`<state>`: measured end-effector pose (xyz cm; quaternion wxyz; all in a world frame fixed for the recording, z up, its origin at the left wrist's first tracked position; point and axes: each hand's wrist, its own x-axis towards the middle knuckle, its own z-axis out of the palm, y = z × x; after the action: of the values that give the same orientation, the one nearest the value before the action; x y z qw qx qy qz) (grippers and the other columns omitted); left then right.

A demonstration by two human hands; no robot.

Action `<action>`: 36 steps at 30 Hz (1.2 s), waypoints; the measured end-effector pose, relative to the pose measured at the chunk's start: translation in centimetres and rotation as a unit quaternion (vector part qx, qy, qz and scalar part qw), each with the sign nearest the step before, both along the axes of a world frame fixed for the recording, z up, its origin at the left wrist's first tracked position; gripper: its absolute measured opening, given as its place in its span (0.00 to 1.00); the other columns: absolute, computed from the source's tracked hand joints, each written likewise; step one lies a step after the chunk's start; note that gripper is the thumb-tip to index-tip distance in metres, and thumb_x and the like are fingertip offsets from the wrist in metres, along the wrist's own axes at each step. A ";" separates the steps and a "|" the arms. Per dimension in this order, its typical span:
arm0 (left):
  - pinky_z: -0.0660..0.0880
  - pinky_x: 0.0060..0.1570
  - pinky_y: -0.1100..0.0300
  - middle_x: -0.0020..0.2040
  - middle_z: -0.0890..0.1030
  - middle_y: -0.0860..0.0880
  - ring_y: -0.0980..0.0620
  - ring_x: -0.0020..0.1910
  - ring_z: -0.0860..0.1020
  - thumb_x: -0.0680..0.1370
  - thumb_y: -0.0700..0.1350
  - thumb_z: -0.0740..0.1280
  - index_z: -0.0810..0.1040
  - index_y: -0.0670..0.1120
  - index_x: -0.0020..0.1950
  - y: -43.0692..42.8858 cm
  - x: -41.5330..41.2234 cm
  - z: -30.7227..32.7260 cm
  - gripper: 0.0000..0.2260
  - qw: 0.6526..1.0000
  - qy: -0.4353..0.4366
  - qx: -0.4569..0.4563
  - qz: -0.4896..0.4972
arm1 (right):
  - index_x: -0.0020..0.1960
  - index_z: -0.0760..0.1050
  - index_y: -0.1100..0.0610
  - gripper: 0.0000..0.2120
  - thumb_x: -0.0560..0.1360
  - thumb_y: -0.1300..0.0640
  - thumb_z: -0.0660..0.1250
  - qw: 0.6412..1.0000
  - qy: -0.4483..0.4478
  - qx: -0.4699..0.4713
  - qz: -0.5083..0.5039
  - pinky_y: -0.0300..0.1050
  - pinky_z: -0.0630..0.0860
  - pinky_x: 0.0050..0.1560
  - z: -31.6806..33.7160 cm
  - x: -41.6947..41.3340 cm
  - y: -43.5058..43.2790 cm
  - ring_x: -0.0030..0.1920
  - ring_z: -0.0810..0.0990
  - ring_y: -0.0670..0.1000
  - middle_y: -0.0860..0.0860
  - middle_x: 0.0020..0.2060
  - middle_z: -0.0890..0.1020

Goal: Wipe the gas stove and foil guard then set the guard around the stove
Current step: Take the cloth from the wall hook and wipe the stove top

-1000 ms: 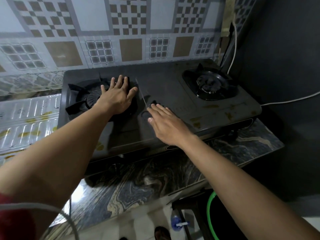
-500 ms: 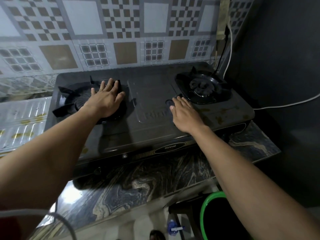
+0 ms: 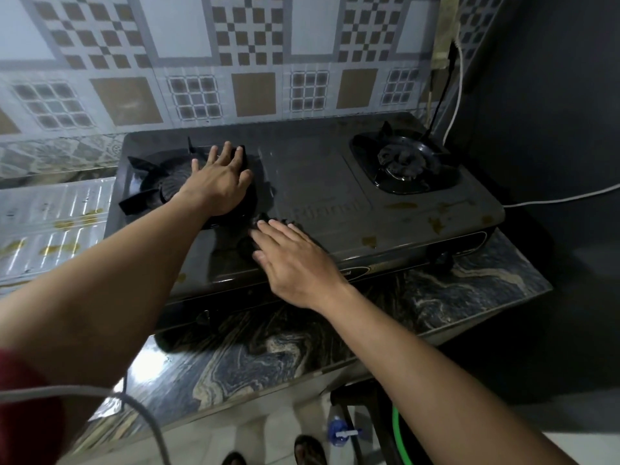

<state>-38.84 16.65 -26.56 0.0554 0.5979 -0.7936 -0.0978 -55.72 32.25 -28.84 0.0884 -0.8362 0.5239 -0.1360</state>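
The dark two-burner gas stove sits on a marbled counter, with brown stains along its right front. My left hand lies flat with fingers spread on the left burner, holding nothing. My right hand presses flat on a dark cloth at the stove's front middle; only the cloth's edge shows past my fingertips. The foil guard, ribbed, silvery and stained yellow, lies flat on the counter left of the stove.
The right burner is uncovered. A tiled wall stands directly behind the stove and a dark wall to its right. A white cable runs along that wall. A green hose and a small bottle are below the counter.
My right hand slid with the cloth from beside the right burner back leftward and toward the stove's front. My left hand stayed on the left burner.
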 end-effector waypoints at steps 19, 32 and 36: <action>0.43 0.75 0.38 0.81 0.47 0.44 0.42 0.79 0.42 0.82 0.62 0.46 0.47 0.48 0.81 4.9 -14.3 1.3 0.31 0.989 -0.002 -0.055 -0.139 | 0.77 0.61 0.58 0.24 0.84 0.50 0.48 0.980 0.019 0.028 -0.197 0.46 0.52 0.76 0.5 -20.2 -2.7 0.77 0.58 0.52 0.54 0.76 0.64; 0.60 0.70 0.43 0.77 0.63 0.46 0.44 0.75 0.60 0.75 0.72 0.46 0.61 0.49 0.78 5.8 -20.3 -1.3 0.38 0.983 -0.070 -0.072 -0.152 | 0.78 0.58 0.58 0.25 0.84 0.50 0.49 0.962 0.015 0.056 -0.269 0.48 0.51 0.77 0.4 -29.4 -3.3 0.78 0.55 0.52 0.54 0.77 0.61; 0.62 0.70 0.44 0.77 0.64 0.48 0.45 0.75 0.62 0.74 0.74 0.47 0.63 0.51 0.77 5.6 -20.3 -1.1 0.39 0.985 -0.066 -0.065 -0.147 | 0.78 0.58 0.57 0.25 0.84 0.49 0.50 0.954 0.018 0.077 -0.290 0.50 0.51 0.77 0.6 -32.3 -4.1 0.78 0.54 0.52 0.53 0.78 0.59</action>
<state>-59.12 22.21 -27.69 0.0265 0.4753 -0.8793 -0.0130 -88.06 28.17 -28.19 0.1001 -0.6409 0.7545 -0.0998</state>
